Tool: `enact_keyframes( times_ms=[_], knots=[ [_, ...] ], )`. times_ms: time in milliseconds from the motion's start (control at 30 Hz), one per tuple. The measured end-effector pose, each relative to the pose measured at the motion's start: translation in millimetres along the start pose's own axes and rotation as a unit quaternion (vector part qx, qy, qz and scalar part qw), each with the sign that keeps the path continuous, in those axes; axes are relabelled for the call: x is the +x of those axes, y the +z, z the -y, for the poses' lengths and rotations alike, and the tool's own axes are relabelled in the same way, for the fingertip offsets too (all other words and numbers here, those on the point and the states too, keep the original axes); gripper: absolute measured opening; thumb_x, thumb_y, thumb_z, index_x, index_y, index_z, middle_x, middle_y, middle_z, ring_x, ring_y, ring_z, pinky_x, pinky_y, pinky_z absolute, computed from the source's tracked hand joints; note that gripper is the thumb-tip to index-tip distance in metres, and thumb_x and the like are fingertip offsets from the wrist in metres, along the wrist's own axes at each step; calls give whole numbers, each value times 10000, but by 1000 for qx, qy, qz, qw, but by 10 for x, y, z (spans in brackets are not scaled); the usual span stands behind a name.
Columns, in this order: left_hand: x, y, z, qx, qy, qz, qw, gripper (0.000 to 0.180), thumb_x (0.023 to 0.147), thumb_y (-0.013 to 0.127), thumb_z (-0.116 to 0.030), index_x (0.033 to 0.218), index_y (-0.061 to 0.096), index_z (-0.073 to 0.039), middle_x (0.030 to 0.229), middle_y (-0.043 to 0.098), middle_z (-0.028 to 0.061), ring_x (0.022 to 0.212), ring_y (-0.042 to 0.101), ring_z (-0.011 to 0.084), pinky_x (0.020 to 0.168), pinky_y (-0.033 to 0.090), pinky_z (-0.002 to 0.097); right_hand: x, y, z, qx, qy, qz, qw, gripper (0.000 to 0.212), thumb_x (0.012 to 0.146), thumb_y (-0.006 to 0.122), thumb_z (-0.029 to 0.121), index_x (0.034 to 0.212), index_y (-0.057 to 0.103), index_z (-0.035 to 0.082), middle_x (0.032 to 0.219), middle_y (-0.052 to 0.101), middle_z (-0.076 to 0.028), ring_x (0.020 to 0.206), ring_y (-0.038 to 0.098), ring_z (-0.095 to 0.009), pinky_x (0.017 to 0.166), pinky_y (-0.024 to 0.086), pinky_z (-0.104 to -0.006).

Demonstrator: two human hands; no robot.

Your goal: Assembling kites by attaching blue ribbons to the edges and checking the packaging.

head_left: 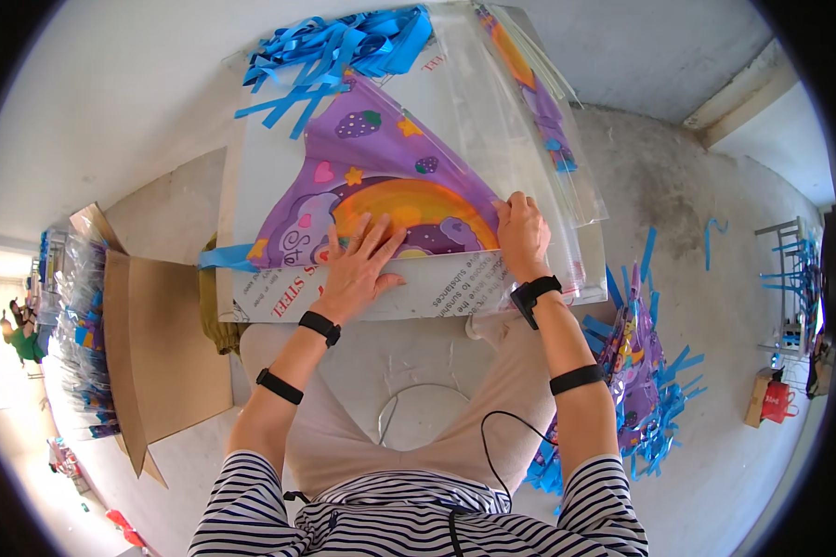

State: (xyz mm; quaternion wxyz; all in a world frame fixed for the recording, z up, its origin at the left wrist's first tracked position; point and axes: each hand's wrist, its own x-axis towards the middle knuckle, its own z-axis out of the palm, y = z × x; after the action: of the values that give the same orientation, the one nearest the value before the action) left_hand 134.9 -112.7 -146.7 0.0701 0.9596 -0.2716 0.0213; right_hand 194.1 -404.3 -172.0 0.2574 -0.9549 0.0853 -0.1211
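Observation:
A purple triangular kite (381, 153), printed with a rainbow, strawberries and stars, lies on a board-topped work surface (251, 186) in front of me. My left hand (358, 269) rests on its lower edge, fingers spread and flat. At the kite's right corner my right hand (525, 232) has its fingers curled and pinched on the cloth; the fingertips are partly hidden. A blue ribbon (228, 258) sticks out beyond the left corner. More blue ribbons (353, 46) lie heaped at the top of the kite.
Clear plastic bags (464, 56) and a narrow folded kite (534, 93) lie along the surface's right side. An opened cardboard box (163, 343) stands at left beside bagged goods (79, 343). On the floor at right is a pile of purple kites with blue ribbons (636, 371).

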Motion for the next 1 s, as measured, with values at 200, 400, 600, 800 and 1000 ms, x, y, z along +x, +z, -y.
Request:
enact_keyframes(
  times_ms=[200,400,600,800,1000],
  knots=[
    [77,53,31,-4,-46,15,999,849,822,646,-562,1535,341,-218,1624,244,44,1498,196,321,1094,138,731,26,-255,-20,10,-11,54,998,357,863,699,408,840,658,55,864,678,-130,814,657,-331,716,481,-446],
    [155,65,81,-1,-50,22,998,854,819,615,-621,1522,362,-209,1624,238,44,1500,179,336,1086,140,742,78,-293,-88,28,12,116,993,320,792,748,371,849,669,66,857,686,-111,854,655,-311,796,452,-443],
    [202,116,108,6,-47,20,999,861,820,584,-657,1519,367,-204,1627,225,47,1504,162,335,1087,132,745,100,-139,-225,39,12,107,993,205,793,733,275,833,651,92,855,690,-76,861,653,-301,777,430,-443],
    [186,125,104,4,-57,17,998,862,819,570,-670,1525,357,-223,1631,208,47,1500,168,351,1069,150,761,70,-107,-133,21,11,83,996,163,812,718,240,805,632,102,851,692,-61,850,654,-298,762,412,-466],
    [14,-49,-46,4,-60,36,998,833,774,680,-596,1499,406,-289,1627,209,59,1480,210,378,1025,226,775,-47,-131,-163,-3,-18,128,992,160,809,717,241,808,649,97,813,697,-82,817,661,-306,775,419,-456]
  ],
)
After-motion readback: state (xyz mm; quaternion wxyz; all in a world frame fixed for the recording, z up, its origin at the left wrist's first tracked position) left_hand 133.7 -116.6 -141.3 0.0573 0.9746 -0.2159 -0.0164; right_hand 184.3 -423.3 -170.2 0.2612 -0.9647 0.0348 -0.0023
